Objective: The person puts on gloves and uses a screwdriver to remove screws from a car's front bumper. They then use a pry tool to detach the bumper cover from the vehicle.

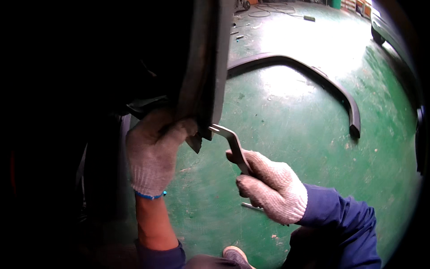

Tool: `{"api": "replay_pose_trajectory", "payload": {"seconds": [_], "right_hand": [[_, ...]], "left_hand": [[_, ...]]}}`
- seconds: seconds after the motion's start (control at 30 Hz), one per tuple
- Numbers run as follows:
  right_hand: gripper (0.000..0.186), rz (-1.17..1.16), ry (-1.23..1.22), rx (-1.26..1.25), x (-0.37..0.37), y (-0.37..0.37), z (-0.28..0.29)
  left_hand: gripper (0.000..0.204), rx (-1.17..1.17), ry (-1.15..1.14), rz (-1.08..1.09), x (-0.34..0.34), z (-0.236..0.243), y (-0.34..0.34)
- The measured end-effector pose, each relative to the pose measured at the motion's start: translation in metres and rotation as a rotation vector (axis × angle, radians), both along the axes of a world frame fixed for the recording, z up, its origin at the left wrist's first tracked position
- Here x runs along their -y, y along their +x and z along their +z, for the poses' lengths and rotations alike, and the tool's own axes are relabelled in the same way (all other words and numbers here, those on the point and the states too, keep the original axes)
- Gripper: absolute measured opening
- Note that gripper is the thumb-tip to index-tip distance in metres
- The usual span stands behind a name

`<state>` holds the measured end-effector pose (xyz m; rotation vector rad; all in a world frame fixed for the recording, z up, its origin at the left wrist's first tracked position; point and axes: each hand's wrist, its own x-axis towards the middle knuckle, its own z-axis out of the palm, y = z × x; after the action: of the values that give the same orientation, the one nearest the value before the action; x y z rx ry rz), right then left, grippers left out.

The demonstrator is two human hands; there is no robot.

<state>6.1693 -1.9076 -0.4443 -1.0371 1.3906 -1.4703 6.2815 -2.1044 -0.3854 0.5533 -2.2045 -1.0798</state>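
Observation:
My right hand (273, 186), in a whitish knit glove, is closed round the handle of a bent metal pry tool with a forked tip (234, 142). That tip meets the lower corner of a long dark panel edge (219, 89), which hangs down from above. Just left of it, my gloved left hand (154, 143) grips the dark, flap-like lower end (194, 142) of the panel; shadow and the panel hide most of its fingers. A thin pale rod (251, 206) shows beneath my right hand; whether it is held or lies on the floor is unclear.
On the green floor (291, 130) lies a long curved dark trim strip (322, 78). Farther off are a hose or cable (273, 9) and small loose pieces. A car (389, 33) stands at the far right. Deep shadow covers the left side. My shoe (236, 256) is below.

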Motion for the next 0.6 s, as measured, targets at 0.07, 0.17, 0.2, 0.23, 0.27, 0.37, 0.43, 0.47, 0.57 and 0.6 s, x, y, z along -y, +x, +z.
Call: {"api": "replay_pose_trajectory", "payload": {"seconds": [0.07,0.17,0.2,0.23,0.27,0.37,0.43,0.47,0.57,0.6], "right_hand": [[0.047,-0.026,0.006,0.058,0.004,0.004,0.0],[0.046,-0.034,0.068,0.196,0.011,0.008,0.004],[0.046,-0.074,0.016,0.206,0.016,0.013,-0.002],[0.046,-0.114,-0.036,0.218,0.021,0.019,-0.008],[0.047,-0.128,-0.069,0.25,0.025,0.023,-0.01],[0.048,-0.105,-0.027,0.413,0.035,0.028,-0.002],[0.045,-0.15,-0.056,0.498,0.043,0.033,0.001],[0.042,-0.172,-0.099,0.514,0.047,0.037,-0.001],[0.037,-0.217,-0.127,0.538,0.052,0.041,0.005],[0.037,-0.225,-0.126,0.545,0.055,0.041,0.005]], "left_hand": [[0.018,0.019,-0.058,-0.023,0.007,-0.001,0.001],[0.02,0.034,-0.12,0.001,0.005,0.0,-0.003],[0.02,0.037,-0.137,0.018,0.004,0.0,-0.004],[0.021,0.033,-0.144,0.014,0.003,0.001,-0.005],[0.021,0.027,-0.146,0.014,0.003,0.0,-0.005],[0.025,-0.006,-0.165,0.027,0.009,-0.008,-0.004],[0.027,-0.017,-0.171,0.027,0.016,-0.013,-0.006],[0.029,-0.014,-0.174,0.026,0.016,-0.012,-0.005],[0.032,-0.006,-0.196,0.029,0.017,-0.011,-0.004],[0.032,-0.005,-0.204,0.032,0.017,-0.011,-0.004]]}}
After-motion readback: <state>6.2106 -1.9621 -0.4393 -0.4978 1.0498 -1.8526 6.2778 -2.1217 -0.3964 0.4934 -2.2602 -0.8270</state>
